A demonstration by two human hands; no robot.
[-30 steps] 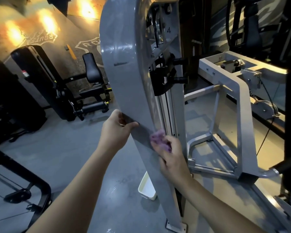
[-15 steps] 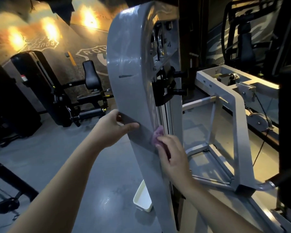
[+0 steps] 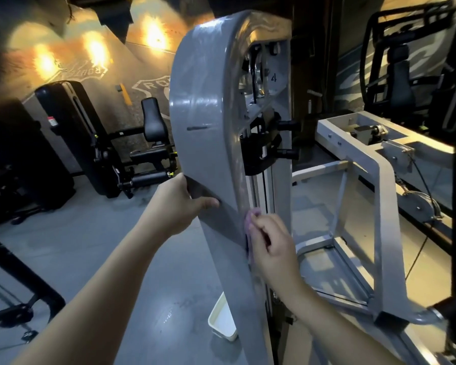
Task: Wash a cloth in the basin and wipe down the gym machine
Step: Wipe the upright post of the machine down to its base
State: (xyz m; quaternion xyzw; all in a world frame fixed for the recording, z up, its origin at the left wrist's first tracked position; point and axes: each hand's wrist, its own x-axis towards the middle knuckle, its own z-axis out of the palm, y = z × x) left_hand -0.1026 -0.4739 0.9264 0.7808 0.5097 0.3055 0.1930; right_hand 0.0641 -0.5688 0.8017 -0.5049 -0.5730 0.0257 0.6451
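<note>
**Hands astride the upright grey shroud of the machine**

Shroud panel, grey painted metal with a rounded top [image 3: 206, 122], runs from the upper centre of the frame down to the lower centre, its long axis near vertical and leaning slightly. The left hand [image 3: 178, 204] grips the panel's left edge at mid-height, thumb laid across the front face. The right hand [image 3: 270, 246] pinches a small crumpled purple cloth [image 3: 251, 219] and presses it to the panel's right edge, just below and right of the left hand. The cloth thus lies on the right hand's side, with unwiped panel extending above and below along the edge; the next stroke would probably follow that axis. A white rectangular plastic basin [image 3: 221, 322] sits on the glossy grey floor [image 3: 95, 259] at lower centre, partly hidden behind the panel's foot.
</note>
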